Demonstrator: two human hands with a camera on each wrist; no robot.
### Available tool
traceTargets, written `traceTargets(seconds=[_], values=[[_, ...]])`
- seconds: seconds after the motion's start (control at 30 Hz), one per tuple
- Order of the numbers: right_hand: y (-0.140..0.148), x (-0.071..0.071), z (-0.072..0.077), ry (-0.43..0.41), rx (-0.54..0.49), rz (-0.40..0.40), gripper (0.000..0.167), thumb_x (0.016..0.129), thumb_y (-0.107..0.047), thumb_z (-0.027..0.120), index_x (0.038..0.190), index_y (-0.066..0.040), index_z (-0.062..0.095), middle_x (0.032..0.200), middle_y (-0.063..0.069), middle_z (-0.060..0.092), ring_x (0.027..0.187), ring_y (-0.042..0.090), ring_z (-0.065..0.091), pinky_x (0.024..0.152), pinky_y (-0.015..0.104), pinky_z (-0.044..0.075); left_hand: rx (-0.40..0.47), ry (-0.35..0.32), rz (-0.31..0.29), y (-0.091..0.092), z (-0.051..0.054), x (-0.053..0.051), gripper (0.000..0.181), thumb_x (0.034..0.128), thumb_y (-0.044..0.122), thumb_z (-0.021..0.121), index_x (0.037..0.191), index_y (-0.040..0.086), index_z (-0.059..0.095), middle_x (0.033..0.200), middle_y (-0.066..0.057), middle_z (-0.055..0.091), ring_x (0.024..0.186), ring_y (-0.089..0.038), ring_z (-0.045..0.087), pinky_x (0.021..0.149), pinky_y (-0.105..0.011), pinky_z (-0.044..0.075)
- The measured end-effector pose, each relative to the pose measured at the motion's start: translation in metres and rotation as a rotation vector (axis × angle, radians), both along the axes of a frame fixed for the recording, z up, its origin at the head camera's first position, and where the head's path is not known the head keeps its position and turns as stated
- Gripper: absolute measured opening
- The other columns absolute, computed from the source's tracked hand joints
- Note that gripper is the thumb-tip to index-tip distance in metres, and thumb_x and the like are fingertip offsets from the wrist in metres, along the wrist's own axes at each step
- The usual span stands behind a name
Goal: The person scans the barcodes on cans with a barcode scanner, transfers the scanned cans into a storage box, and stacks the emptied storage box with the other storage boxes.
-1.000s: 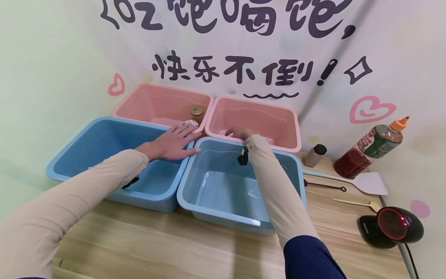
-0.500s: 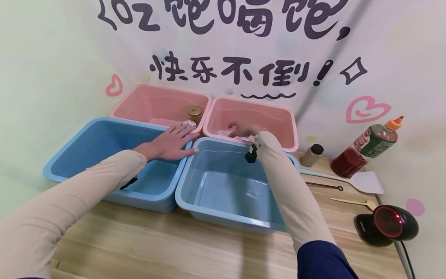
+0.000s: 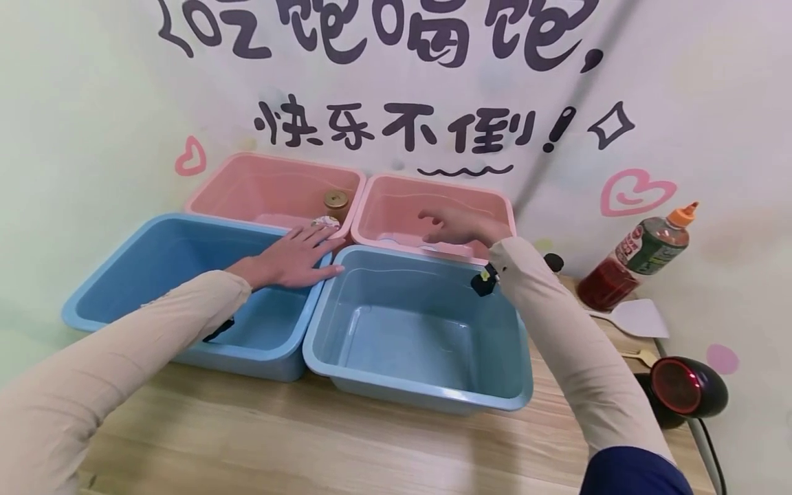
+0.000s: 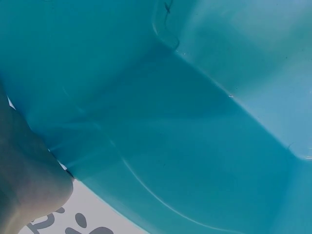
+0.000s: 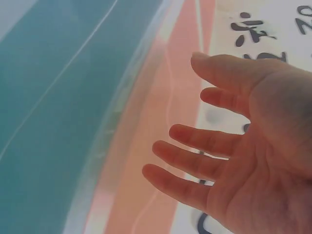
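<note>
My left hand [image 3: 287, 261] rests, fingers spread, on the inner rim corner of the left blue bin [image 3: 179, 254]; its fingertips reach toward the left pink bin [image 3: 266, 182]. A gold-topped can [image 3: 336, 199] and a small patterned item [image 3: 326, 222] are in that pink bin by those fingers. Over the right pink bin [image 3: 396, 206] is my right hand [image 3: 458, 227], its fingers apart and loosely bent, holding nothing. The right wrist view shows the bare palm of the right hand [image 5: 234, 136]. Whitish bits at the right pink bin's bottom are mostly hidden.
The right blue bin [image 3: 402, 350] stands in front of the right pink one. To the right are a red sauce bottle [image 3: 637, 254], a black-capped bottle [image 3: 553, 262], a white spatula [image 3: 637, 317] and a black device with a red ring [image 3: 677, 385]. A lettered wall rises behind.
My right hand has lifted and moved right from low inside the right pink bin. The left hand keeps its place on the rim. The head view has turned slightly right.
</note>
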State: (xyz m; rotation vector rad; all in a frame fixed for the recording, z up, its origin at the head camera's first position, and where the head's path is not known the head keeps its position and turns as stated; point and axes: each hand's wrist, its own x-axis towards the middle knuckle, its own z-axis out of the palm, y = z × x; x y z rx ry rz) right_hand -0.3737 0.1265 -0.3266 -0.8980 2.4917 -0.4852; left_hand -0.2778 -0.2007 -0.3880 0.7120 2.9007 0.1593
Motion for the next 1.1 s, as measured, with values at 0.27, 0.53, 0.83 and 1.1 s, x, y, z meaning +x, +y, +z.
traceTargets(seconds=[0.27,0.53,0.83,1.1], values=[[0.021,0.034,0.021,0.068,-0.058,0.047,0.063,0.097,-0.021,0.064,0.153,-0.009,0.036,0.158,0.015,0.038,0.137,0.039,0.048,0.112,0.054,0.042,0.010,0.006,-0.003,0.000,0.003,0.003,0.076,0.0986,0.059,0.043,0.159,0.015,0.028,0.167,-0.017,0.020,0.155,-0.042,0.012,0.123,-0.063,0.007],[0.051,0.065,0.027,0.073,-0.217,0.030,0.065,0.097,-0.016,0.064,0.155,-0.010,0.034,0.156,0.018,0.040,0.134,0.040,0.050,0.108,0.056,0.045,0.009,0.013,-0.007,0.001,0.005,0.006,0.076,0.0986,0.059,0.043,0.158,0.014,0.029,0.167,-0.017,0.020,0.154,-0.042,0.013,0.124,-0.063,0.008],[0.089,0.099,0.024,0.063,-0.303,-0.086,0.071,0.096,-0.021,0.068,0.156,-0.016,0.031,0.147,0.021,0.048,0.130,0.041,0.054,0.100,0.059,0.051,0.012,0.011,-0.007,0.001,0.008,0.008,0.074,0.0990,0.055,0.045,0.158,0.013,0.029,0.166,-0.018,0.020,0.154,-0.043,0.013,0.123,-0.063,0.009],[0.122,0.121,0.006,0.102,-0.349,-0.215,0.079,0.090,-0.024,0.075,0.156,-0.017,0.032,0.145,0.020,0.049,0.124,0.042,0.060,0.090,0.057,0.056,0.018,0.010,-0.008,0.002,0.009,0.008,0.074,0.0991,0.054,0.046,0.158,0.013,0.029,0.166,-0.019,0.020,0.154,-0.044,0.013,0.123,-0.063,0.009]])
